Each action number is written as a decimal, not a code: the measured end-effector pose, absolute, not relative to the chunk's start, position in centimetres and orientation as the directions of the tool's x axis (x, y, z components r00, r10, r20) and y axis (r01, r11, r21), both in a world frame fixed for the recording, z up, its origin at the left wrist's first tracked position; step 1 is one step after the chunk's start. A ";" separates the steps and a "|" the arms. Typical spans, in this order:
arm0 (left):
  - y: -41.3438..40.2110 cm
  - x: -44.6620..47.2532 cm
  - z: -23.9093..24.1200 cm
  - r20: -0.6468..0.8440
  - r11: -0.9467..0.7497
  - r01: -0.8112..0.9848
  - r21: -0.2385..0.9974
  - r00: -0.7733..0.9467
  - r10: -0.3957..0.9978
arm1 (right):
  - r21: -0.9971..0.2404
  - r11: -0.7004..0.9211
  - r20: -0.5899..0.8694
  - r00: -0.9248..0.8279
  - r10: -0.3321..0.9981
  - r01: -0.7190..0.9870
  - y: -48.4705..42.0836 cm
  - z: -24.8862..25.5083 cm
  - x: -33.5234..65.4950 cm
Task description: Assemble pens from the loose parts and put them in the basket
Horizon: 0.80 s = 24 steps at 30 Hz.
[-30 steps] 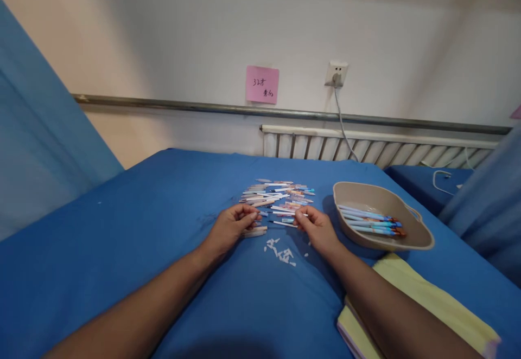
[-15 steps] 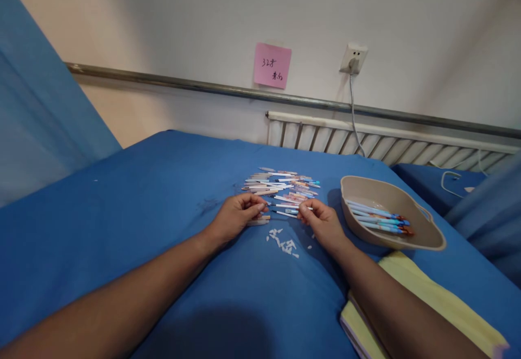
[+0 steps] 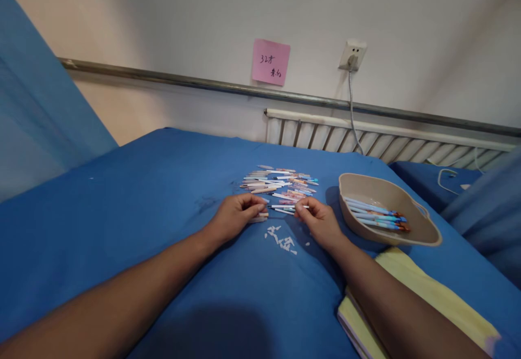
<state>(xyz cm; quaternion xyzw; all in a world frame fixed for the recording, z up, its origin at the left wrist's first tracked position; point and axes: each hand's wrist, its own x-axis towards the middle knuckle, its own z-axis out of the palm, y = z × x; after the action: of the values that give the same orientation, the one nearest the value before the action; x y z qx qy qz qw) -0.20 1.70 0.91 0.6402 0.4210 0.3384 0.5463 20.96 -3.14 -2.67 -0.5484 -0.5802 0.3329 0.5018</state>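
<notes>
My right hand (image 3: 316, 217) is closed in a pinch around a thin white pen refill (image 3: 285, 206), whose dark tip points left. My left hand (image 3: 238, 212) faces it with thumb and forefinger pressed together; whatever sits between those fingertips is too small to make out. Between and behind the hands lies a loose pile of pen parts (image 3: 266, 184), with pale barrels and white refills. Below the left fingers, pale barrels (image 3: 258, 219) rest on the blue sheet. Several small white cone-like pieces (image 3: 280, 241) are scattered nearer to me.
A beige plastic basin (image 3: 423, 234) at the right holds several blue-and-white pens (image 3: 376, 215). A folded yellow cloth (image 3: 431, 299) lies under my right forearm. Behind the blue-covered surface (image 3: 163, 185) are a radiator (image 3: 317, 131) and a metal rail (image 3: 195, 84).
The refill in my right hand now shows more plainly, its dark tip close to my left fingertips. Both hands have hardly moved; the whole view has shifted slightly.
</notes>
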 end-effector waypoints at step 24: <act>-1.8 -0.1 2.6 0.055 -0.250 0.302 0.920 0.532 0.845 | -0.713 0.416 0.341 -0.239 0.909 0.564 -6.1 -0.3 17.7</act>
<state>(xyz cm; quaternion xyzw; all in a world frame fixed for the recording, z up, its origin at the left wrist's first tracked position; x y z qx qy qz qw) -0.08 -1.75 2.64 0.7366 0.3890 0.2871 0.4729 17.67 -6.10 -0.29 -0.4893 -0.7529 0.2297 0.3755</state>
